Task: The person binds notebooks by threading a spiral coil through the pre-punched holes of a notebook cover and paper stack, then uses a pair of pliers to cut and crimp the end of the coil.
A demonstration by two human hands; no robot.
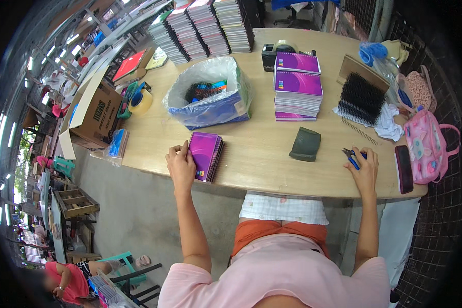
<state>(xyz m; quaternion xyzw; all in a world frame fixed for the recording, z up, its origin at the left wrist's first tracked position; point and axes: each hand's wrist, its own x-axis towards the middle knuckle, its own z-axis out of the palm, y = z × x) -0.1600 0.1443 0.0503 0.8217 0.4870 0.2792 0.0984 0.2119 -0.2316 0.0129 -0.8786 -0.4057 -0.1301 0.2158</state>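
A small stack of purple spiral notebooks (206, 154) lies near the table's front edge, left of centre, with its dark coils on the right side. My left hand (180, 165) is closed on the left edge of that stack, fingers bent over the top cover. At the right, my right hand (366, 173) grips blue-handled pliers (351, 160), jaws pointing up and left, just above or on the tabletop. Between the hands sits a dark green pad or block (305, 144). A loose wire coil (359, 132) lies beyond my right hand.
Behind are a plastic-lined blue bin (205, 114) with coils inside, a purple notebook stack (299, 97) and a tape dispenser (268, 57). Black coils (362, 97), a phone (404, 169) and a pink bag (426, 146) stand right. A cardboard box (95, 115) sits left.
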